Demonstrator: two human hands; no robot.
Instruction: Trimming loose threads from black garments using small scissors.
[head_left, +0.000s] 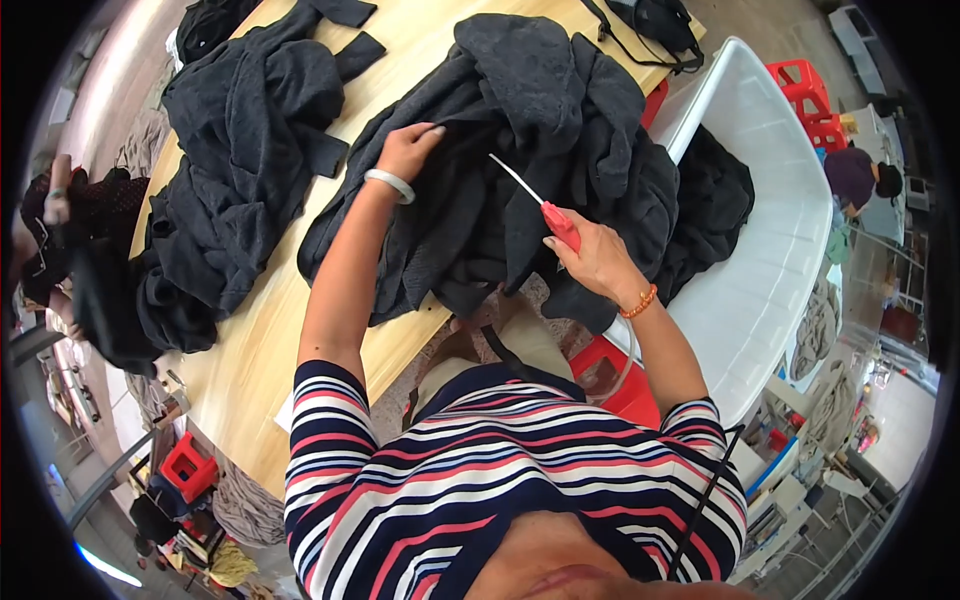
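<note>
A heap of black knitted garments [540,90] covers the near right part of the table. My left hand [408,150], with a pale bangle at its wrist, is at the left side of the heap. Its fingers are closed on a fold of a black garment [430,210]. My right hand [598,258], wearing an orange beaded bracelet, grips a red-handled tool [562,226] with a long, thin, pale tip. That tip points up and left, over the dark cloth between my hands. Its exact kind is unclear, since my fingers cover part of the handle.
More black garments [240,140] lie on the left of the wooden table [270,370]. A large white tub [770,230] with dark cloth in it stands at my right. Red stools [188,468] are around. At the far left, a person [60,220] handles dark cloth.
</note>
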